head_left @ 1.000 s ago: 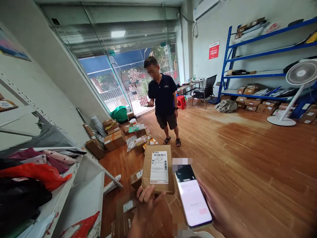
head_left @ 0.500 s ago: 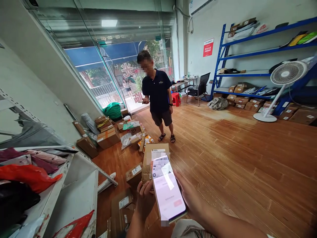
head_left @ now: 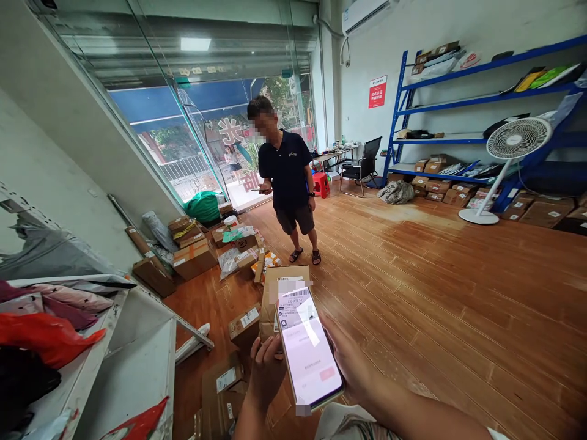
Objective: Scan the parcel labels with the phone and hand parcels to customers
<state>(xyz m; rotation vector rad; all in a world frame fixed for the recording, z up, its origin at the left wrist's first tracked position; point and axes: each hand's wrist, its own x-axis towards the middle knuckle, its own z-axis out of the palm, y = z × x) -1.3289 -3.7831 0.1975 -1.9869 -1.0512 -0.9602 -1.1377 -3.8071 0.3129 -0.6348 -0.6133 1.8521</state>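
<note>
Blue rack (head_left: 463,142), 4 shelves, back right. Person in dark polo (head_left: 287,168) stands ahead. Carton (head_left: 268,315) low centre, partly behind your lit phone (head_left: 308,357), label onscreen. Your left hand (head_left: 266,371): fingers curled, gripping carton's near edge. Right hand (head_left: 351,357): part-closed round phone's right side.

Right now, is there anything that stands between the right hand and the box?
Yes: the phone, held in the right hand, is in front of the box in this view, hiding part of it. The left hand holds the box's lower end.

Phone (head_left: 308,373) before box (head_left: 268,311), parcels (head_left: 195,259) behind, fan (head_left: 518,140) far right
</note>
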